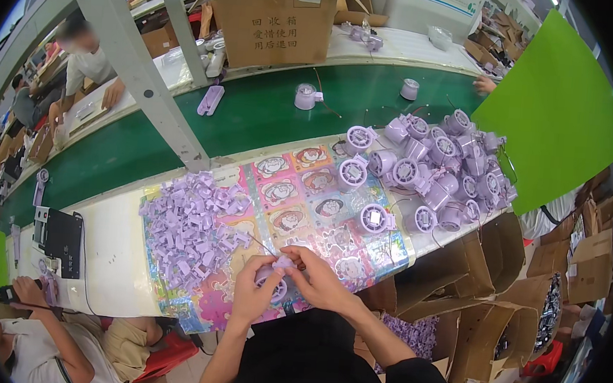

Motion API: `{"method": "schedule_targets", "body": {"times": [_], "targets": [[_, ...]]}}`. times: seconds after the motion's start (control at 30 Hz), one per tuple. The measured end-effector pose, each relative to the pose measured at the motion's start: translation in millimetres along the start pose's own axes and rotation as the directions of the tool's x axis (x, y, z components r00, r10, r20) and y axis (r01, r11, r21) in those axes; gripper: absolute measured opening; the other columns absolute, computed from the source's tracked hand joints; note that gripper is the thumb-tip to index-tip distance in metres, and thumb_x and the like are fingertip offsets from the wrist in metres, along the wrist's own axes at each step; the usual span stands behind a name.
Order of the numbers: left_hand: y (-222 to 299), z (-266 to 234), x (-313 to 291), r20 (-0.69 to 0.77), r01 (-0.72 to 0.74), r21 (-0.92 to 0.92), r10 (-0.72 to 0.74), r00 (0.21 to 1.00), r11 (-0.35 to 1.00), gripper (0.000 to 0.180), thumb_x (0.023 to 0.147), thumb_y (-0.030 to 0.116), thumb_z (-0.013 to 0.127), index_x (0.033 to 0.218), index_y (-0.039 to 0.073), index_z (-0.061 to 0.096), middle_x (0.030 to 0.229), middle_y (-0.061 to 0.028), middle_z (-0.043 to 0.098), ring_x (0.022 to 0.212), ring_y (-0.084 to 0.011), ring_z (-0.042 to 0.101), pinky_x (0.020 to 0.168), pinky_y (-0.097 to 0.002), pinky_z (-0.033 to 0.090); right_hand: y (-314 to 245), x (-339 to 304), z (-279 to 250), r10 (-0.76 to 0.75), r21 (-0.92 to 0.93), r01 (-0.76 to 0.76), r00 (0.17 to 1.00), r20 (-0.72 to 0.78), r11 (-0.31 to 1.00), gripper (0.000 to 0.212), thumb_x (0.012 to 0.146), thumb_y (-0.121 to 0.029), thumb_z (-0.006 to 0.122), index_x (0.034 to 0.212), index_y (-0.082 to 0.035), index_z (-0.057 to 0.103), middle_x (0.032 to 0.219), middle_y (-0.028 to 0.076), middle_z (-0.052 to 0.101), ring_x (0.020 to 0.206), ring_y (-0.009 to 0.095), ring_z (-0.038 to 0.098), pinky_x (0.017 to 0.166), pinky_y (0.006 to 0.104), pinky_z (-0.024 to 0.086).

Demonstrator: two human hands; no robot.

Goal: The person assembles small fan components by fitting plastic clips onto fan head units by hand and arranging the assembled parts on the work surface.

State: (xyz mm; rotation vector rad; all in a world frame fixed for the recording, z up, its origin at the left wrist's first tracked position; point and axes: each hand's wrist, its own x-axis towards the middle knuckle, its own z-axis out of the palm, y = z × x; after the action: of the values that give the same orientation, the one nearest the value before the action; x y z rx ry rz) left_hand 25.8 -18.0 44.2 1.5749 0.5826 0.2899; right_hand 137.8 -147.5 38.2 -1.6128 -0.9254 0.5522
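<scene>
Close to my body, my left hand (254,292) is wrapped round a lilac round fan housing (276,288) with a spoked face. At its top, the fingers of my right hand (317,279) pinch a small lilac plastic piece (284,262) against the housing. A thin wire stands up by my fingertips. To the left lies a heap of small lilac plastic pieces (191,233). A large pile of similar fan housings (438,162) sits at the right, with one separate housing (375,219) nearer to my hands. Fingers partly hide where the two held parts meet.
Under my hands lies a colourful cartoon-printed sheet (291,223). Beyond it runs a green conveyor belt (256,101) carrying a few lilac parts. A white post (139,70) rises at the left. Cardboard boxes (482,335) crowd the lower right. Co-workers sit left.
</scene>
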Motion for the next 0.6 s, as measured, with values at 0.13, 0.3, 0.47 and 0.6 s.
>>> {"method": "schedule_targets", "body": {"times": [0.13, 0.3, 0.47, 0.6], "targets": [[-19.0, 5.0, 2.7, -0.135, -0.238, -0.031, 0.232, 0.963, 0.971, 0.010, 0.087, 0.002, 0.067, 0.093, -0.004, 0.062, 0.093, -0.0086, 0.063, 0.088, -0.0155, 0.059, 0.080, -0.0283, 0.047, 1.7, -3.0, -1.3, 0.035, -0.050, -0.031, 0.995, 0.093, 0.998, 0.034, 0.094, -0.008, 0.063, 0.126, 0.001, 0.055, 0.110, 0.014, 0.063, 0.097, 0.021, 0.063, 0.086, 0.0323, 0.050], [-16.6, 1.3, 7.2, -0.167, -0.308, -0.057, 0.295, 0.941, 0.950, 0.007, 0.085, -0.001, 0.068, 0.087, -0.003, 0.062, 0.089, -0.0099, 0.061, 0.083, -0.0176, 0.059, 0.077, -0.0282, 0.047, 4.5, 3.8, 2.6, 0.238, 0.454, -0.282, 0.959, 0.153, 0.845, 0.029, 0.094, -0.007, 0.066, 0.121, 0.002, 0.060, 0.111, 0.005, 0.065, 0.100, 0.010, 0.061, 0.088, 0.0268, 0.049], [19.3, -18.5, 26.1, -0.125, -0.228, 0.114, 0.241, 0.962, 0.967, 0.008, 0.086, 0.004, 0.069, 0.090, -0.001, 0.065, 0.093, -0.0105, 0.065, 0.089, -0.0194, 0.061, 0.081, -0.0300, 0.048, 5.8, 35.2, 4.2, 0.212, 0.605, -0.243, 0.969, 0.124, 0.758, 0.028, 0.093, -0.007, 0.066, 0.119, 0.003, 0.062, 0.103, 0.004, 0.068, 0.094, 0.010, 0.062, 0.084, 0.0261, 0.050], [65.6, -71.6, 62.1, -0.293, -0.348, 0.511, 0.540, 0.789, 0.786, 0.013, 0.087, 0.008, 0.069, 0.100, 0.005, 0.069, 0.105, -0.0091, 0.067, 0.093, -0.0168, 0.060, 0.075, -0.0281, 0.047, 23.9, 73.7, -6.4, 0.259, 0.560, -0.116, 0.948, -0.182, 0.820, 0.023, 0.099, -0.013, 0.058, 0.114, 0.003, 0.065, 0.094, 0.002, 0.067, 0.082, 0.008, 0.060, 0.073, 0.0237, 0.050]]}}
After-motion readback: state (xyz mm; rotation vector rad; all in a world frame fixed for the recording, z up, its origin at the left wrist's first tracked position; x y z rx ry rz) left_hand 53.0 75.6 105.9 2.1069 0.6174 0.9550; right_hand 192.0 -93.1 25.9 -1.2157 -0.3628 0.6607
